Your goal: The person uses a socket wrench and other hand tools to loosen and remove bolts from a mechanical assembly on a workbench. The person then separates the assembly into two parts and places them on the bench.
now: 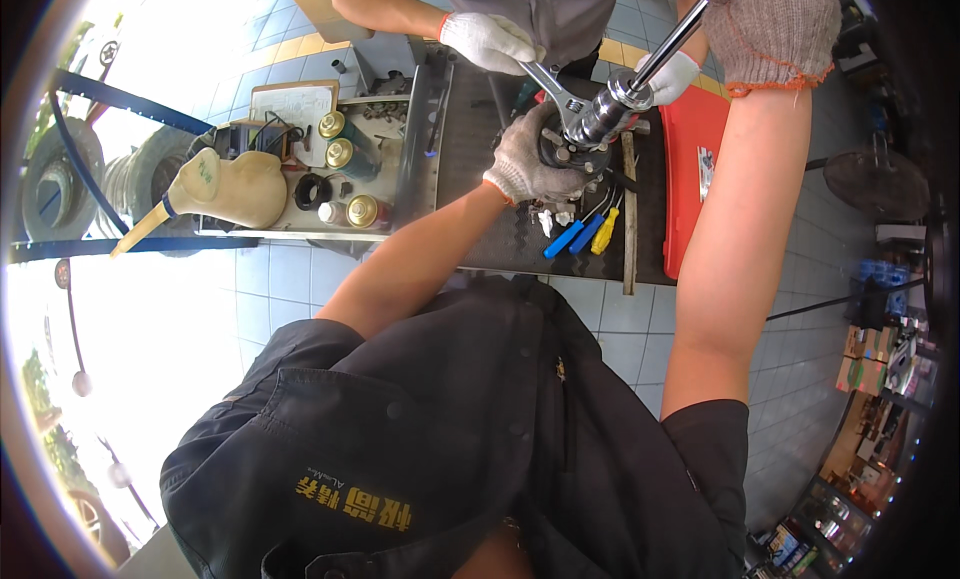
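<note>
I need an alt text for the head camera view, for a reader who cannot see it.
A person's gloved left hand holds a dark round part under a chrome tool, while the raised right hand grips a long chrome bar. Opposite, a co-worker's white-gloved hand holds an adjustable wrench. On the bench, screwdrivers lie near a red case.

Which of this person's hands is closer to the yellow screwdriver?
Left. The left hand is just beyond the yellow screwdriver, to its left, on a dark metal part; the right hand is farther off, up and right, at a metal bar.
</note>
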`<state>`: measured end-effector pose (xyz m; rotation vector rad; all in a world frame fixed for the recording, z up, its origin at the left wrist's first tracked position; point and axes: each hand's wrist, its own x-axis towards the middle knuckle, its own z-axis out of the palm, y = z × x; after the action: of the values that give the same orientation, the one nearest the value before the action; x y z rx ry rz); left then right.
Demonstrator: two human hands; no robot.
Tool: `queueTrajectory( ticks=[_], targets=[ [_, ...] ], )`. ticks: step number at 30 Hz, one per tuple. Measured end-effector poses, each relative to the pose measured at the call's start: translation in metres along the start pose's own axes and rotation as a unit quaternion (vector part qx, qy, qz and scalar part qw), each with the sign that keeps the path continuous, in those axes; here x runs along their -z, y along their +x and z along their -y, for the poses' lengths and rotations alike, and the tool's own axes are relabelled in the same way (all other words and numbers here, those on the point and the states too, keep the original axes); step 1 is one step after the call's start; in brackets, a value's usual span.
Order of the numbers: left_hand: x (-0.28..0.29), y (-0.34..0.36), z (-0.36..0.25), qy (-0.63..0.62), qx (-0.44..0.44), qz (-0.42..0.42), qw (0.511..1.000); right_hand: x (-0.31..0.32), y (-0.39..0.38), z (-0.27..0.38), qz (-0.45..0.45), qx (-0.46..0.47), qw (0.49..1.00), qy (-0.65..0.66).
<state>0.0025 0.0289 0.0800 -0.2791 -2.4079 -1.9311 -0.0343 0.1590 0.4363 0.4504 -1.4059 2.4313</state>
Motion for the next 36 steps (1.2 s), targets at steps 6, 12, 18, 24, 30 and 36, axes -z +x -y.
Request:
queueTrajectory(
  ticks=[6, 12, 18, 24, 30, 36],
  targets=[
    [-0.001, 0.0, -0.001, 0.001, 0.004, -0.005, 1.0, -0.001, 0.001, 0.004, 0.054, -0.034, 0.998, 0.013],
    [0.0, -0.002, -0.006, 0.066, -0.008, -0.016, 0.998, -0.01, -0.02, 0.006, -0.008, 0.062, 0.996, -0.066],
    [-0.001, -0.005, -0.011, 0.057, -0.001, -0.02, 0.998, 0.001, -0.009, 0.006, 0.094, 0.017, 0.995, -0.027],
    [-0.002, -0.005, -0.01, 0.067, 0.014, -0.022, 0.997, -0.004, -0.008, -0.005, 0.051, 0.08, 0.994, -0.059],
    [-0.004, -0.002, 0.002, 0.056, 0.012, -0.007, 0.998, -0.009, -0.016, 0.003, 0.072, 0.098, 0.99, -0.068],
    [-0.004, -0.001, 0.007, 0.067, -0.004, -0.007, 0.998, -0.013, -0.025, 0.004, 0.015, 0.073, 0.994, -0.084]
  ],
)
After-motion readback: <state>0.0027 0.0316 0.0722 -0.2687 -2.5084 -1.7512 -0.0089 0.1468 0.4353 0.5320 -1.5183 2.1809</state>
